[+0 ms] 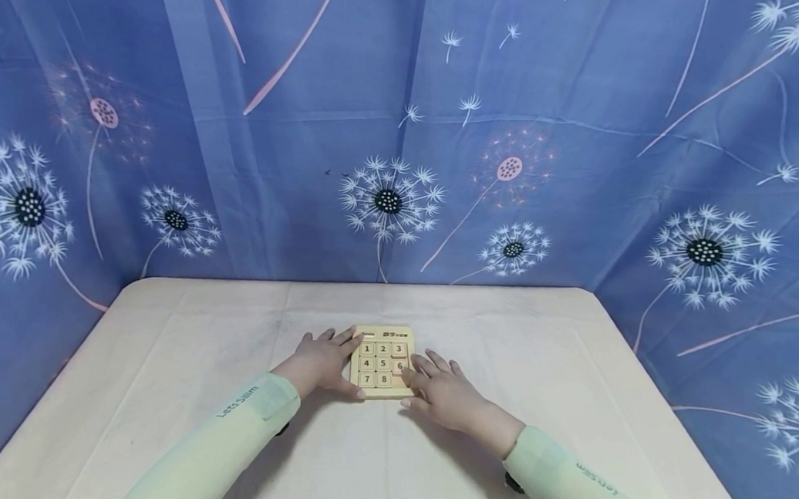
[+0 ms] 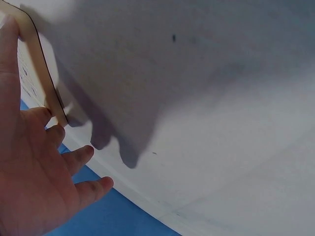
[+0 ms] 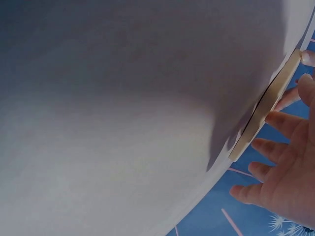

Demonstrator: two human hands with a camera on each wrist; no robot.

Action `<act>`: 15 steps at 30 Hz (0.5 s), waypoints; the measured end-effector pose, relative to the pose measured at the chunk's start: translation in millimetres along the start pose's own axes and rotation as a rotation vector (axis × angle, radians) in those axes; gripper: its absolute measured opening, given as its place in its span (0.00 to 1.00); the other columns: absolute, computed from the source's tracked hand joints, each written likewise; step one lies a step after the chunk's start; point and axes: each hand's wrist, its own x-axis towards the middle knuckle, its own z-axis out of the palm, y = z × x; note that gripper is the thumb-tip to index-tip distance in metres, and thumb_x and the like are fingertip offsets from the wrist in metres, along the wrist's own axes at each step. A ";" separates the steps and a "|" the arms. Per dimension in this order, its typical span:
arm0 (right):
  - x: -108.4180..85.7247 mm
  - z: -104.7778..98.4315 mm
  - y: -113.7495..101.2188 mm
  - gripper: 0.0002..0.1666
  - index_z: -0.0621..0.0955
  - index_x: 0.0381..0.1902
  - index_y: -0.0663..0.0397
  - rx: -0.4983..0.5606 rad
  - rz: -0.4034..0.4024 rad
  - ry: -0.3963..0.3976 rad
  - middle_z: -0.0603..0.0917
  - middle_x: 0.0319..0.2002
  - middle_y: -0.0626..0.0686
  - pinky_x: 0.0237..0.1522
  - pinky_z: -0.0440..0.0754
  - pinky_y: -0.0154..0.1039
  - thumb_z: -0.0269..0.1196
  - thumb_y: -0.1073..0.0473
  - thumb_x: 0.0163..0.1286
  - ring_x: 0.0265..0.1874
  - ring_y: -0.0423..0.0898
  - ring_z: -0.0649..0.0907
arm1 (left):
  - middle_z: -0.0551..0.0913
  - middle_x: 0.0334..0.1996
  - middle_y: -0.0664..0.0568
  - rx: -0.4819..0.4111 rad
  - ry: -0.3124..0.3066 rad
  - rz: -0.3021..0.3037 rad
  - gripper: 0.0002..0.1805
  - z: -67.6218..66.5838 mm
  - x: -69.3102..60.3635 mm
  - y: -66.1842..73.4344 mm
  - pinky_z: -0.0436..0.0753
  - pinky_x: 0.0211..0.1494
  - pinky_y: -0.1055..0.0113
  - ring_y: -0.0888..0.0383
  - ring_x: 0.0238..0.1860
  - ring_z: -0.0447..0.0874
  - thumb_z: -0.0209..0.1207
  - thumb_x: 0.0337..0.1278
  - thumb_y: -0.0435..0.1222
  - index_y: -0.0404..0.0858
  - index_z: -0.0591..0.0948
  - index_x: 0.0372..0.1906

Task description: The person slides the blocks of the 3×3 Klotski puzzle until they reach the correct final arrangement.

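A yellow number slide puzzle [image 1: 384,390] lies flat on the table, its tiles 1 to 8 in rows and the lower right corner partly hidden by fingers. My left hand [image 1: 322,363] holds its left side, thumb at the near corner and index finger at the far corner; the other fingers spread away from it in the left wrist view. The right hand [image 1: 446,391] is at the right side, a fingertip touching the tiles near the 6 tile [image 1: 399,366]. That tile sits slightly lower than its row, with a reddish gap under the 3. Remaining right fingers are extended.
A pale cloth-covered table [image 1: 518,349] surrounds the puzzle. Blue curtains [image 1: 298,195] with dandelion prints hang behind the table and on both sides.
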 end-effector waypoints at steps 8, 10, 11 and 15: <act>2.9 0.2 2.2 0.34 0.75 0.72 0.55 -0.004 0.008 -0.001 0.68 0.76 0.64 0.73 0.62 0.76 0.59 0.42 0.76 0.78 0.69 0.62 | 0.54 0.84 0.51 -0.001 -0.001 0.008 0.61 0.4 0.9 -0.8 0.60 0.80 0.32 0.37 0.82 0.56 0.68 0.46 0.69 0.47 0.58 0.82; 3.7 0.6 2.8 0.35 0.75 0.72 0.55 -0.005 0.011 -0.003 0.68 0.76 0.64 0.73 0.62 0.75 0.59 0.42 0.75 0.78 0.69 0.62 | 0.53 0.84 0.52 0.002 -0.001 0.009 0.61 0.6 1.2 -1.0 0.60 0.80 0.32 0.37 0.82 0.56 0.68 0.46 0.70 0.47 0.58 0.82; 4.0 0.7 2.9 0.35 0.75 0.72 0.55 -0.004 0.013 -0.005 0.68 0.77 0.64 0.73 0.62 0.75 0.59 0.42 0.75 0.78 0.69 0.62 | 0.53 0.84 0.52 0.003 -0.002 0.008 0.61 0.8 1.5 -1.2 0.60 0.80 0.32 0.37 0.82 0.56 0.67 0.46 0.70 0.48 0.58 0.82; 5.6 1.1 3.8 0.35 0.75 0.72 0.55 -0.003 0.015 -0.007 0.68 0.77 0.64 0.73 0.62 0.75 0.59 0.42 0.75 0.78 0.69 0.62 | 0.53 0.84 0.53 0.004 -0.005 0.006 0.61 1.1 2.0 -1.8 0.59 0.80 0.32 0.37 0.82 0.55 0.67 0.47 0.70 0.48 0.57 0.82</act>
